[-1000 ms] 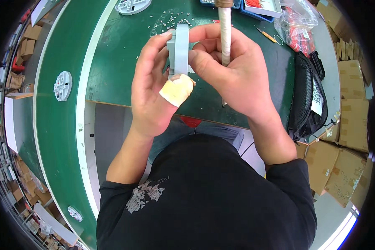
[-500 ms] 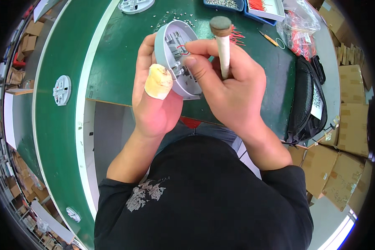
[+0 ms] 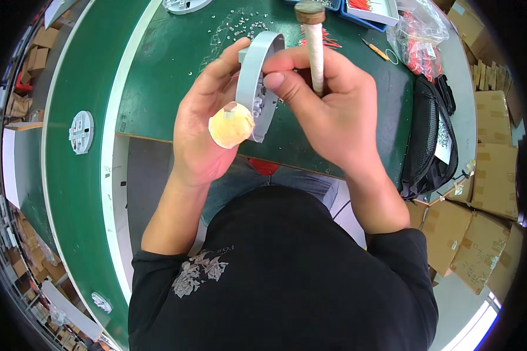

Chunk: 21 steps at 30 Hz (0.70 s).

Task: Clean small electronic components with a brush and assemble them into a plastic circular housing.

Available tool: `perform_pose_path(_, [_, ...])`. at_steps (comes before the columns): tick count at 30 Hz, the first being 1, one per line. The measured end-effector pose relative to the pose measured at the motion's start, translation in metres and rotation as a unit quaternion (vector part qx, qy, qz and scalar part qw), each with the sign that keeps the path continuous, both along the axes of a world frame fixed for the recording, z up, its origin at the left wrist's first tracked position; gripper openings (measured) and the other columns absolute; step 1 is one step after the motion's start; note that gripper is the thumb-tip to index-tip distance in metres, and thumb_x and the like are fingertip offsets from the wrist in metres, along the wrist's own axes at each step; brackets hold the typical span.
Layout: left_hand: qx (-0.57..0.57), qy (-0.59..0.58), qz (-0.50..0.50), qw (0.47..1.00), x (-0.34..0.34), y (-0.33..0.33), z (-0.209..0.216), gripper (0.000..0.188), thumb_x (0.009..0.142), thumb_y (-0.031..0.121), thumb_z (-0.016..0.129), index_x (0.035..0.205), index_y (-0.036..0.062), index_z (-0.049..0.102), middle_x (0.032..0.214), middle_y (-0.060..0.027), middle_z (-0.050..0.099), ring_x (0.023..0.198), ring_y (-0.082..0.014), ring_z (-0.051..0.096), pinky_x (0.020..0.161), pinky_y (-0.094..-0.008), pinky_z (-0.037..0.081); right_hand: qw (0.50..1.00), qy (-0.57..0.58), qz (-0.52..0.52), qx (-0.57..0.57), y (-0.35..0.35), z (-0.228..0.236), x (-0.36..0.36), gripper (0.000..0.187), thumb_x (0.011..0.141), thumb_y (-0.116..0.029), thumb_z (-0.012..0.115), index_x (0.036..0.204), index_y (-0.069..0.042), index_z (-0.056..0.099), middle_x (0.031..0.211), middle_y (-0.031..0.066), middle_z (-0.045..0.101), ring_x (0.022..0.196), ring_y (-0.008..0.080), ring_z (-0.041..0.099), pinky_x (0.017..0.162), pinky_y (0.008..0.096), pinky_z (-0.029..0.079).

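My left hand (image 3: 202,117) grips a round grey plastic housing (image 3: 250,76), now standing nearly edge-on, its thumb wrapped in yellowish tape. Small fittings show inside the housing's open side, which faces right. My right hand (image 3: 339,99) has its thumb and forefinger pinched together at that open side; whatever lies between the fingertips is hidden. Held in the same hand is a white-wrapped tool (image 3: 315,55) with a round brown knob on top; its lower end is out of sight in the palm.
Small metal parts (image 3: 246,26) and red wires (image 3: 328,42) lie scattered on the green table. Behind are blue bins (image 3: 366,22), a bag of red parts (image 3: 418,44) and an orange-handled tool (image 3: 377,51). A black bag (image 3: 427,140) sits right; another housing (image 3: 82,132) rests on the left green strip.
The housing has turned from showing its inside to nearly edge-on. My left hand has shifted slightly left and opened round its back. The red wire at my right fingertips no longer shows.
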State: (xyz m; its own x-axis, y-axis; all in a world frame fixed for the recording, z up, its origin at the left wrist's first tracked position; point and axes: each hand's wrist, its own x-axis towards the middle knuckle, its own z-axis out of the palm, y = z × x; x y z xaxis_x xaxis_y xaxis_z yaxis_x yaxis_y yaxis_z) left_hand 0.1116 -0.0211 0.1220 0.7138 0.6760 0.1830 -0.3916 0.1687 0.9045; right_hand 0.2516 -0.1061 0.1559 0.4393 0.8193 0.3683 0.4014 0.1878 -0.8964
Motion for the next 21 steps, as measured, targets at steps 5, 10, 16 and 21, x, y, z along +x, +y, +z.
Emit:
perform_pose_path(5, [-0.137,-0.097,-0.099,0.981,0.000,0.012,0.006,0.064,0.098,0.030,0.054,0.150,-0.0036,0.036,0.145,-0.0186,0.049,0.134,-0.0277,0.051,0.111,-0.0425,0.042,0.995,0.079,0.050,-0.046,0.004,0.008,0.012,0.014,0.089,-0.006,0.076,0.100,0.001,0.071,0.086,0.0024,0.069,0.077,0.0067,0.062,0.068,0.0218,0.050])
perform_pose_path(10, [-0.247,-0.099,-0.115,0.957,-0.004,0.018,-0.004,0.049,0.101,0.019,0.049,0.146,-0.0006,0.043,0.142,-0.0180,0.054,0.129,-0.0274,0.056,0.109,-0.0422,0.046,0.990,0.079,0.092,-0.066,0.011,0.010,0.016,0.016,0.088,-0.007,0.077,0.101,0.001,0.071,0.087,0.0028,0.070,0.078,0.0073,0.063,0.070,0.0224,0.051])
perform_pose_path(16, [-0.179,-0.131,-0.091,0.971,-0.007,0.030,-0.024,0.049,0.100,0.028,0.044,0.141,0.0009,0.047,0.134,-0.0204,0.058,0.119,-0.0294,0.062,0.101,-0.0433,0.052,0.983,0.093,0.143,-0.062,0.018,0.005,0.013,0.017,0.089,-0.006,0.076,0.102,0.001,0.070,0.088,0.0027,0.070,0.080,0.0074,0.063,0.071,0.0228,0.052])
perform_pose_path(21, [-0.230,-0.149,-0.042,0.961,-0.008,0.031,-0.026,0.034,0.099,0.001,0.045,0.129,0.0065,0.061,0.122,-0.0156,0.067,0.108,-0.0261,0.068,0.095,-0.0411,0.057,0.984,0.107,0.136,-0.045,0.031,-0.012,0.010,0.017,0.089,-0.004,0.075,0.104,0.001,0.070,0.091,0.0025,0.069,0.080,0.0064,0.061,0.070,0.0220,0.050])
